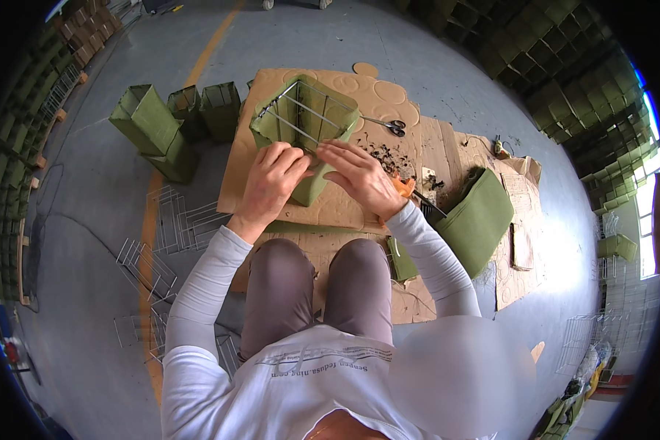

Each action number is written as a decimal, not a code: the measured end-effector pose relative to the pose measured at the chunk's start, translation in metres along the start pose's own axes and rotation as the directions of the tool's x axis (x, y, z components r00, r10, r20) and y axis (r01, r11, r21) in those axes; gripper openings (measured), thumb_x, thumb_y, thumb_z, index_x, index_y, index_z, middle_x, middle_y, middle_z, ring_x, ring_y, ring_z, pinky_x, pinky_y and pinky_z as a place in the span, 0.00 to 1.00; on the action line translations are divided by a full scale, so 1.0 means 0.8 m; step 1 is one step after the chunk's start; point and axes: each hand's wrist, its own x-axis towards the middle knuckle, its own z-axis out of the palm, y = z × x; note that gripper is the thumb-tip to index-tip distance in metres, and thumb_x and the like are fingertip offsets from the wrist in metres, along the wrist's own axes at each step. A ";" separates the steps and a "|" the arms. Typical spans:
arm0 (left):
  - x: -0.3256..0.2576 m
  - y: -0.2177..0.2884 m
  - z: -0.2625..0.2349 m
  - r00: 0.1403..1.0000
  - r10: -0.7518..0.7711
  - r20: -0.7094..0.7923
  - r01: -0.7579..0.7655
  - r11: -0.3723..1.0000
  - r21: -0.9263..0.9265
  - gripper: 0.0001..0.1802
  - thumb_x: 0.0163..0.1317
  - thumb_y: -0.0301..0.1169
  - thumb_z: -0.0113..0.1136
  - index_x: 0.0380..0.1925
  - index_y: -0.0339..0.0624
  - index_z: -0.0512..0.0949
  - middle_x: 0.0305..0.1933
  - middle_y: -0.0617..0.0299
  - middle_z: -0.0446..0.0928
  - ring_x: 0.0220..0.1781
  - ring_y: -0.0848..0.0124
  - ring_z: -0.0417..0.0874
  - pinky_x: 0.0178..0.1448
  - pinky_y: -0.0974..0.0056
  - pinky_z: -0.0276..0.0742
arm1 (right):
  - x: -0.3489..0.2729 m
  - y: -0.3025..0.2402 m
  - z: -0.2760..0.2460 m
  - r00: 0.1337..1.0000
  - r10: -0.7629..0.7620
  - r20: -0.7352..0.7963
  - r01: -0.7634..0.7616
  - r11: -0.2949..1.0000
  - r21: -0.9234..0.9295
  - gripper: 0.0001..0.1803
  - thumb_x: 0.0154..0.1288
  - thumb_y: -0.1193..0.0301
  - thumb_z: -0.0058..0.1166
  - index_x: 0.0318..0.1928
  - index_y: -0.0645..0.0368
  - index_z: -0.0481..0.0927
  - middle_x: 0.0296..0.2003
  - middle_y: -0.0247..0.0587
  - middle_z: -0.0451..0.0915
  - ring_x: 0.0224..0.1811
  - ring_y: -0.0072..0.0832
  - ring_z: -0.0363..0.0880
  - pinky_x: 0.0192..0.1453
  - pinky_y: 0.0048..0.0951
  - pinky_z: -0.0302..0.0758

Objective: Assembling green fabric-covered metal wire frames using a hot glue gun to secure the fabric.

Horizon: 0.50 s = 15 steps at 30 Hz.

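Observation:
A green fabric box (pixel 331 170) rests on the cardboard (pixel 242 187) before me, its opening tilted up and away. Thin metal rods of a wire frame (pixel 320 115) cross that opening. At the box's near rim my left hand (pixel 271 180) has its fingers curled in a pinch on the fabric. My right hand (pixel 363 178) meets it there, fingers pressed together along the same edge; the fingertips of both hands partly hide what lies between them. Dark-handled scissors (pixel 394 127) and many small black bits (pixel 390 155) lie to the right of the box.
Several finished-looking green boxes (pixel 148 125) stand on the floor at left, above loose wire frames (pixel 180 220). Folded green fabric (pixel 477 220) lies right of my forearm, near an orange object (pixel 402 185). Stacks of green boxes (pixel 543 66) line the far right.

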 end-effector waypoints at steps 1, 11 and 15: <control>0.003 -0.002 0.001 0.999 0.016 0.034 -0.016 1.000 0.002 0.15 0.44 0.24 0.72 0.35 0.40 0.80 0.39 0.63 0.77 0.46 0.63 0.76 0.48 0.59 0.75 | -0.008 -0.001 0.002 1.000 0.000 -0.003 0.000 1.000 -0.004 0.20 0.59 0.79 0.61 0.53 0.66 0.78 0.49 0.47 0.81 0.55 0.40 0.79 0.58 0.37 0.77; 0.029 0.029 0.034 0.998 0.056 0.028 -0.052 0.992 -0.115 0.11 0.44 0.22 0.70 0.29 0.41 0.79 0.32 0.65 0.73 0.41 0.66 0.74 0.46 0.61 0.74 | -0.003 0.054 0.009 0.659 0.752 0.009 -0.740 0.646 0.189 0.22 0.67 0.59 0.56 0.26 0.69 0.78 0.15 0.48 0.72 0.16 0.34 0.67 0.26 0.35 0.69; 0.034 0.027 0.039 0.996 0.040 0.074 -0.030 0.991 -0.129 0.10 0.44 0.21 0.70 0.29 0.38 0.79 0.31 0.64 0.72 0.41 0.65 0.74 0.46 0.61 0.75 | 0.011 0.058 0.002 0.693 0.721 0.032 -0.720 0.693 -0.035 0.19 0.60 0.61 0.58 0.25 0.67 0.81 0.17 0.57 0.75 0.23 0.48 0.80 0.33 0.41 0.77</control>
